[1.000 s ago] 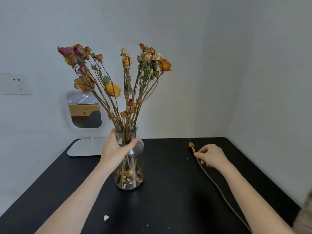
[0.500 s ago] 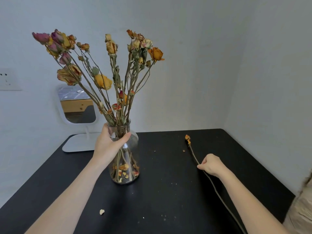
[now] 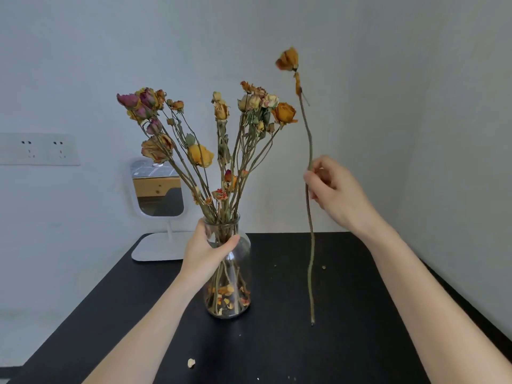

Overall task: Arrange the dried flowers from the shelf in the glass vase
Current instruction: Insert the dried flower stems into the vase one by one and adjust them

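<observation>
Glass vase (image 3: 227, 275) stands on the black table (image 3: 346, 342), a little left of the middle, with a bunch of dried flowers (image 3: 210, 139) rising out of its neck and fanning out to both sides; loose petals lie at the bottom inside the glass. The left hand (image 3: 206, 252) is wrapped round the neck and shoulder of the vase, thumb across the front and fingers behind. The right hand (image 3: 333, 189) is raised above the table to the right of the vase, thumb and fingers pinched on a single dried flower (image 3: 310, 250), which it holds about midway up the stem. This stem hangs nearly upright and slightly wavy, its orange head above the tops of the bunch and its lower end just over or on the tabletop; which of the two cannot be told. It is clear of the vase and the other flowers. Behind the vase a small white mirror (image 3: 158, 189) stands on its stand at the table's back left corner, and a wall socket (image 3: 38, 149) sits on the wall to the left. A fallen petal (image 3: 191, 363) lies on the table near the front.
</observation>
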A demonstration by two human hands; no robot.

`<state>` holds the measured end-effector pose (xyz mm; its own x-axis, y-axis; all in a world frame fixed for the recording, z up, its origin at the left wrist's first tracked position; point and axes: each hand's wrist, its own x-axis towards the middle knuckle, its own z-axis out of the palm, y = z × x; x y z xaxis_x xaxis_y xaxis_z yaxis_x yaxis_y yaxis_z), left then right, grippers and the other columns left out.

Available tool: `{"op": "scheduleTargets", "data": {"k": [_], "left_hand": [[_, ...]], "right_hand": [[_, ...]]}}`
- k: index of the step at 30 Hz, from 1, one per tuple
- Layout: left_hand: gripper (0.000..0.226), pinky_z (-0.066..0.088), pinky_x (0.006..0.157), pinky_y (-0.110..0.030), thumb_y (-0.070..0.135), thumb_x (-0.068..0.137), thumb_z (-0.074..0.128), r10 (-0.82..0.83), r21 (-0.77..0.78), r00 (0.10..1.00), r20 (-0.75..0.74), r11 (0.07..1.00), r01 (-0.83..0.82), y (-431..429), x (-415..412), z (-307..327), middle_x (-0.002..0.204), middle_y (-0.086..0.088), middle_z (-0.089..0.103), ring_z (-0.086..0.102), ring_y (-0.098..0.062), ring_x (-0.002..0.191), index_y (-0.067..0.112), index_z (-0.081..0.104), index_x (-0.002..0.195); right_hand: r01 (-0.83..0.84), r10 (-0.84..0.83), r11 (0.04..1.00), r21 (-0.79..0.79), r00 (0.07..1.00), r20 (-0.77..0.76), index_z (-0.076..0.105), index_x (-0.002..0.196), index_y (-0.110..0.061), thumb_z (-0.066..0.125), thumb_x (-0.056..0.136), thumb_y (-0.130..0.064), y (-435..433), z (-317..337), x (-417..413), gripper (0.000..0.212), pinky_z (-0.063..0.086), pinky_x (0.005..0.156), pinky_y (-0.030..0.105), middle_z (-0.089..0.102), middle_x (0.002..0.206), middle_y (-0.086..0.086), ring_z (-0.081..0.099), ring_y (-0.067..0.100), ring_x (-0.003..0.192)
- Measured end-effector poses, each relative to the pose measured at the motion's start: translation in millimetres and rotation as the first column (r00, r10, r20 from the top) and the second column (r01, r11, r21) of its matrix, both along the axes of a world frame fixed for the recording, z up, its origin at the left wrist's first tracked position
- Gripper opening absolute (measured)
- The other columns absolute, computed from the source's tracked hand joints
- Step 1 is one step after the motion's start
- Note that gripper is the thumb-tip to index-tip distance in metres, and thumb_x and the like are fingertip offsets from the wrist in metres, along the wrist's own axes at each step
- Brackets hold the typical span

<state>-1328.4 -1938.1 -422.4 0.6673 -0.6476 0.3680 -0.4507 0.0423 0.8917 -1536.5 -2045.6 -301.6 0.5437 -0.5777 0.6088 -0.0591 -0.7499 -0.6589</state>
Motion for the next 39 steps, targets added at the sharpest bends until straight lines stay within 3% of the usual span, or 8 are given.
{"op": "scheduleTargets", "data": {"k": [4, 9, 13, 18, 26, 31, 39], "left_hand": [[0.06, 0.036, 0.091, -0.025, 0.038, 0.073, 0.074, -0.019, 0.017, 1.0, -0.008, 1.0, 0.019, 0.8, 0.5, 1.4, 0.107, 0.027, 0.049, 0.045, -0.001, 0.108, 0.037, 0.036, 0.119], [0.057, 0.037, 0.09, -0.023, 0.038, 0.072, 0.074, -0.032, 0.021, 0.999, 0.0, 0.999, 0.032, 1.3, 2.2, 1.6, 0.103, 0.03, 0.048, 0.046, -0.001, 0.109, 0.04, 0.036, 0.113], [0.056, 0.038, 0.094, -0.027, 0.039, 0.073, 0.073, -0.026, 0.032, 1.0, -0.006, 0.999, 0.026, 1.1, 2.3, 2.8, 0.11, 0.021, 0.047, 0.047, -0.01, 0.118, 0.04, 0.033, 0.113], [0.055, 0.037, 0.095, -0.029, 0.039, 0.074, 0.073, -0.028, 0.031, 1.0, -0.011, 0.999, 0.028, 1.8, 1.7, 2.7, 0.11, 0.021, 0.047, 0.047, -0.014, 0.122, 0.041, 0.032, 0.112], [0.056, 0.037, 0.089, -0.024, 0.042, 0.074, 0.072, -0.002, 0.038, 1.0, 0.01, 0.999, 0.002, -0.2, 2.6, 1.9, 0.107, 0.022, 0.046, 0.048, -0.014, 0.121, 0.041, 0.032, 0.112], [0.057, 0.039, 0.094, -0.029, 0.041, 0.074, 0.072, 0.0, 0.048, 1.0, 0.009, 0.999, 0.0, -0.6, 3.4, 1.7, 0.109, 0.022, 0.044, 0.047, -0.014, 0.122, 0.041, 0.031, 0.113], [0.056, 0.039, 0.094, -0.027, 0.04, 0.074, 0.073, -0.007, 0.048, 1.0, 0.003, 0.999, 0.006, -1.0, 4.0, 1.2, 0.103, 0.026, 0.046, 0.044, 0.0, 0.104, 0.042, 0.032, 0.112]], "right_hand": [[-0.034, 0.043, 0.999, -0.042, 0.97, 0.238, 0.044, 0.082, -0.016, 0.04, 0.098, -0.017, 13.2, 32.1, 9.7, 0.017, 0.033, 0.047, 0.015, 0.044, 0.064, 0.001, 0.038, 0.009, 0.054], [-0.047, 0.011, 0.997, 0.058, 0.858, 0.514, 0.038, 0.074, -0.019, 0.036, 0.097, -0.012, 15.4, 47.4, 8.9, 0.023, 0.029, 0.043, 0.019, 0.036, 0.06, -0.001, 0.034, 0.01, 0.05], [-0.1, 0.006, 0.988, 0.115, 0.78, 0.625, 0.036, 0.072, -0.021, 0.035, 0.095, -0.011, 14.8, 55.7, 3.7, 0.025, 0.026, 0.039, 0.016, 0.033, 0.054, -0.01, 0.029, 0.007, 0.045], [-0.138, -0.003, 0.98, 0.144, 0.714, 0.701, 0.032, 0.071, -0.019, 0.034, 0.097, -0.012, 12.6, 67.8, -1.3, 0.027, 0.022, 0.039, 0.017, 0.029, 0.058, -0.001, 0.026, 0.01, 0.046], [-0.144, 0.005, 0.979, 0.144, 0.725, 0.688, 0.031, 0.07, -0.019, 0.034, 0.097, -0.013, 7.8, 65.9, 5.4, 0.028, 0.024, 0.039, 0.018, 0.029, 0.059, -0.001, 0.027, 0.01, 0.045], [-0.138, 0.036, 0.984, 0.116, 0.783, 0.621, 0.036, 0.072, -0.02, 0.035, 0.096, -0.012, 8.0, 60.0, 15.0, 0.026, 0.027, 0.039, 0.017, 0.032, 0.058, -0.003, 0.03, 0.006, 0.042], [-0.079, 0.074, 0.997, 0.003, 0.949, 0.306, 0.046, 0.08, -0.015, 0.04, 0.099, -0.017, 18.7, 49.1, 32.9, 0.02, 0.04, 0.043, 0.02, 0.051, 0.062, 0.0, 0.047, 0.01, 0.048]]}}
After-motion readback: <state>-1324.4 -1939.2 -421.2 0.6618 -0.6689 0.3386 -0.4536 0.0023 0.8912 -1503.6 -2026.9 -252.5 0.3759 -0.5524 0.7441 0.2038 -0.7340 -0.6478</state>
